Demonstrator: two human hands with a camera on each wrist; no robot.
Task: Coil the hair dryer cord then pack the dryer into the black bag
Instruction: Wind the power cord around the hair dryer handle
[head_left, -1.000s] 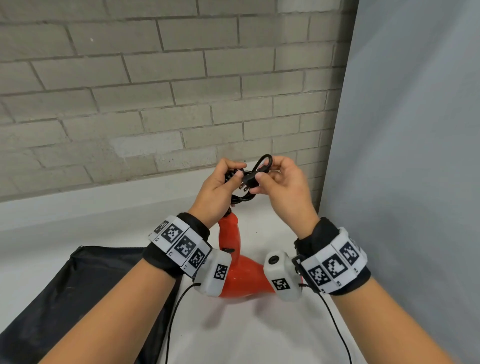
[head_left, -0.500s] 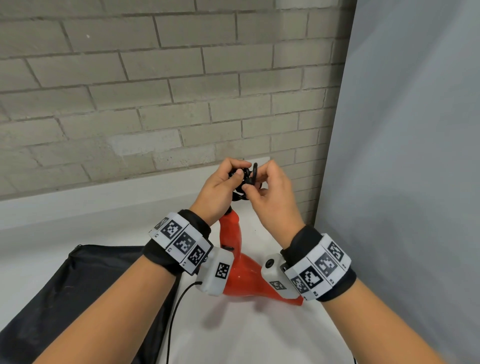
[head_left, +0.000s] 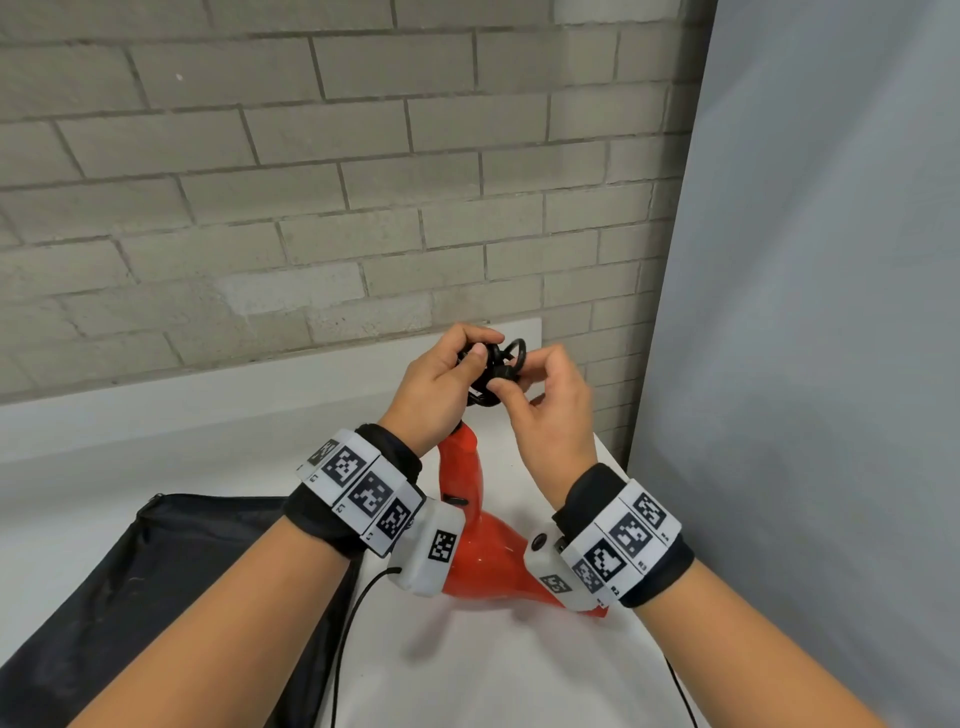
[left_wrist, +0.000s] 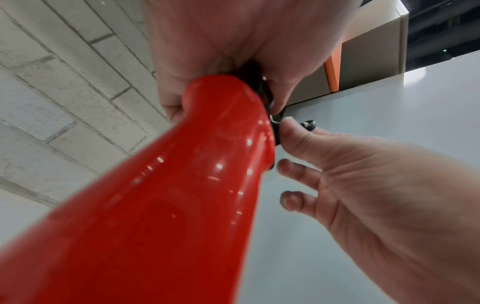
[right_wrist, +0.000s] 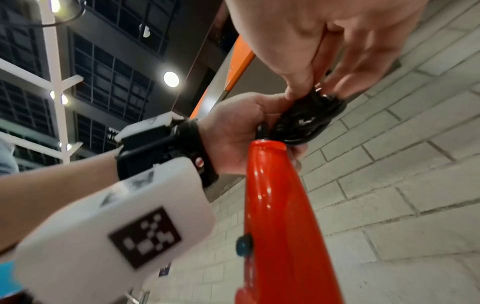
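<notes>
The red hair dryer hangs above the white table with its handle pointing up, the same handle filling the right wrist view. Its black cord is bunched into small loops at the handle's top end. My left hand grips the coiled cord just above the handle. From the right, my right hand pinches a loop of that cord between thumb and fingers. The black bag lies flat on the table at the lower left.
A grey brick wall stands behind the white table. A grey panel closes off the right side. Thin black wrist-camera cables hang under my forearms.
My right hand has moved left and closer to my left hand, and the wide cord loop it held has been drawn in tighter against the bundle. Both hands rose slightly.
</notes>
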